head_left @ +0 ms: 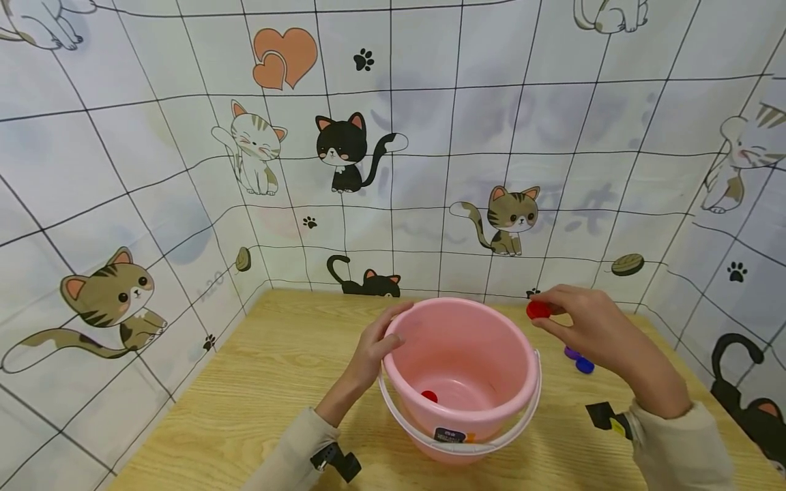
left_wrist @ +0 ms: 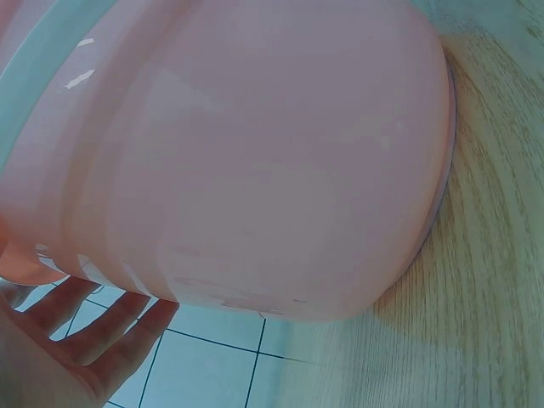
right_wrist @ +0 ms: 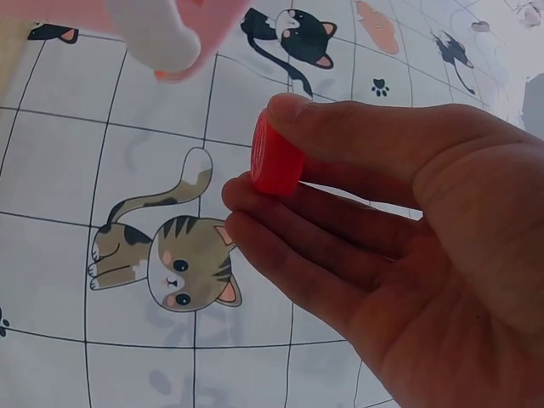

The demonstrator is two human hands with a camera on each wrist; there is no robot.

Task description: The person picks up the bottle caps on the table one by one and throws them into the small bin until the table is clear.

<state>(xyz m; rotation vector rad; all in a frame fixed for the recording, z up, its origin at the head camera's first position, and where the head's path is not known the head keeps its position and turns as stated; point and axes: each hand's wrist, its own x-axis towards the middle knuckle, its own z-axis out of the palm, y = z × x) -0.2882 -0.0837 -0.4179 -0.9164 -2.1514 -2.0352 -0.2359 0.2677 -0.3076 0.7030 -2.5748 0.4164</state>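
Note:
A pink bucket with a white handle stands on the wooden table. My left hand holds its left rim, thumb over the edge; in the left wrist view the fingers lie against the outer wall. Inside, on the bucket's bottom, lies a small red round piece, partly hidden by the front rim. To the right of the bucket, at about rim height, my right hand pinches a red bottle cap between thumb and fingers.
A purple cap and a blue cap lie on the table below the right hand. White cloth printed with a grid and cartoon cats lines the back and both sides of the table.

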